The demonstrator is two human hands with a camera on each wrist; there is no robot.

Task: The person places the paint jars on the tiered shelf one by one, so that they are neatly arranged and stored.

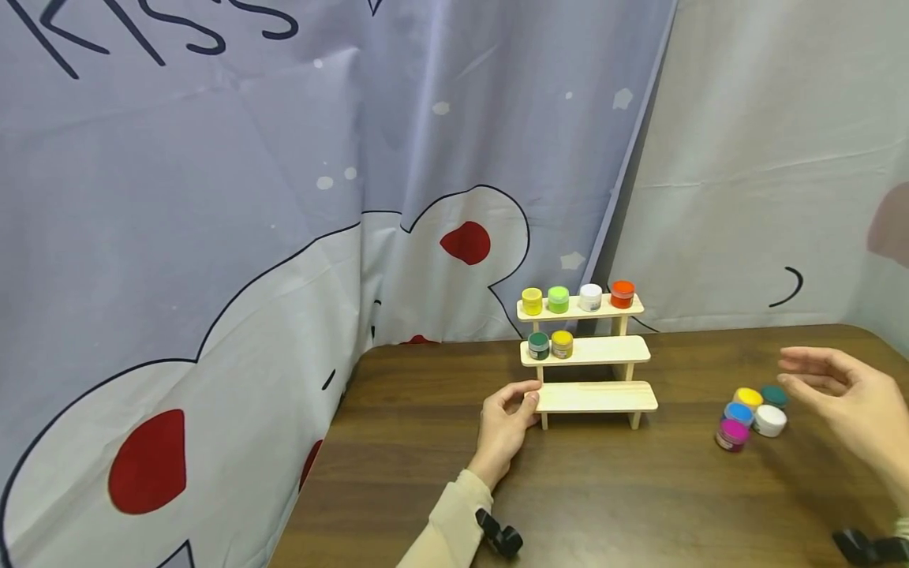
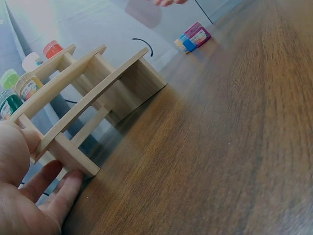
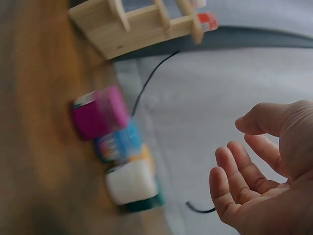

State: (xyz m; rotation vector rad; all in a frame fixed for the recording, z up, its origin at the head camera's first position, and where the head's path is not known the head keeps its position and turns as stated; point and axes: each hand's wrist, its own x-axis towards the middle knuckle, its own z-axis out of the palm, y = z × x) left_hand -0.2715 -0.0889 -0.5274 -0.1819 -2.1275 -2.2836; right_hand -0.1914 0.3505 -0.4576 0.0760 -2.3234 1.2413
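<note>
A three-tier wooden display stand [image 1: 596, 397] stands on the table. My left hand [image 1: 505, 426] pinches the left end of its lowest step, thumb at the board and fingers by the side leg [image 2: 73, 155]. Yellow, light green, white and orange-red [image 1: 622, 294] paint jars line the top step. On the middle step, a dark green jar [image 1: 538, 345] and a golden yellow jar [image 1: 562, 344] sit at the left. Beside a cluster of several jars, including a magenta jar [image 1: 732, 435] and a white jar [image 3: 131, 182], my right hand [image 1: 848, 398] hovers with loosely bent fingers, holding nothing.
The brown wooden table [image 1: 639, 505] has its back edge just behind the stand. Printed curtains [image 1: 284, 300] hang at the back and left, with a pale cloth [image 1: 753, 173] on the right. The clustered jars touch or nearly touch each other.
</note>
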